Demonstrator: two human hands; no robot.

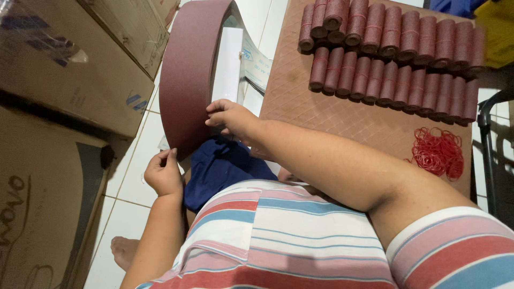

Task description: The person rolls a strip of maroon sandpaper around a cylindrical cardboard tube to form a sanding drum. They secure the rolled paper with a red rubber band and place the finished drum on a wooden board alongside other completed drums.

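A wide band of maroon sandpaper [187, 75] curves up from my lap toward the top of the view, its white backing facing right. My left hand [163, 172] pinches the band's lower end from the left. My right hand [231, 118] grips the band's right edge a little higher, fingers curled over it. On the brown quilted surface [321, 112] to the right lie two rows of several small maroon sandpaper rolls [393, 56], each bound with a red rubber band.
A loose heap of red rubber bands [439, 152] lies below the rolls. Cardboard boxes [64, 59] stand along the left on the white tiled floor [128, 187]. My bare foot [124, 250] rests on the tiles. A dark metal frame [487, 139] stands at the right edge.
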